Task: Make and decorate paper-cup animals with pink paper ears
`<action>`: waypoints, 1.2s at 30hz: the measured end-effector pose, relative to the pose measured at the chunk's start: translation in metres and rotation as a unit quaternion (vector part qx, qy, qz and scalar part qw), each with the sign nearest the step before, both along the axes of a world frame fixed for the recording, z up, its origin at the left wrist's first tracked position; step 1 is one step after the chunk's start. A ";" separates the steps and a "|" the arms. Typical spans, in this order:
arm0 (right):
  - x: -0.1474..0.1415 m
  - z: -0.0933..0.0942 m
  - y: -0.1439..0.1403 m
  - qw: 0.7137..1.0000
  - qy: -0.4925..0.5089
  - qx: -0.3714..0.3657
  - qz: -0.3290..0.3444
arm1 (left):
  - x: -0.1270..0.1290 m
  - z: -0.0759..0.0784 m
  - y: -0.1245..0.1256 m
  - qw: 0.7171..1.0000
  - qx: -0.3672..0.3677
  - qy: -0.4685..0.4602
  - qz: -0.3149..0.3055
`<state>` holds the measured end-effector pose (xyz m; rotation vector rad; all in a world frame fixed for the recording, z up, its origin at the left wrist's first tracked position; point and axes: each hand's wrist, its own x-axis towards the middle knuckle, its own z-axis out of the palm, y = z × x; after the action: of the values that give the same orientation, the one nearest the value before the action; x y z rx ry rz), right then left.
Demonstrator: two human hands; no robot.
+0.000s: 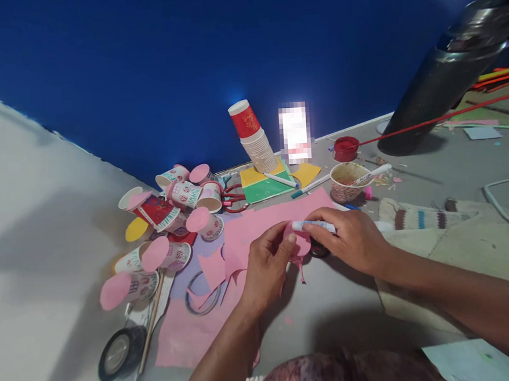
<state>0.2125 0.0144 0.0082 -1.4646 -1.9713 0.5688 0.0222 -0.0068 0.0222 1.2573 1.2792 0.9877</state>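
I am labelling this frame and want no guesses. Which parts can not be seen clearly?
- Head view: pink disc, mostly covered by left hand and right hand.
- White marker: its tip is hidden against the disc.
- White object by the wall: blurred.
- Dark cylinder: cut by the right edge.

Both hands together at centre, left (267, 264) pinching, right (353, 236) apparently gripping, forearms converging.
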 end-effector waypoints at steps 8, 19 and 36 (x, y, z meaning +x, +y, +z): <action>0.000 0.004 0.006 0.989 0.115 -0.089 0.015 | 0.004 -0.002 0.000 0.996 -0.047 -0.080 0.014; -0.001 0.008 0.003 0.988 0.146 -0.048 0.014 | 0.006 -0.015 0.003 0.962 -0.095 -0.239 0.093; -0.002 0.009 -0.006 0.986 0.163 0.028 0.029 | -0.002 -0.007 0.009 0.991 -0.005 0.054 0.125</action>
<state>0.2109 0.0086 0.0175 -1.1973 -1.7621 0.7237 0.0207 0.0018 0.0148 1.1737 1.5526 1.0996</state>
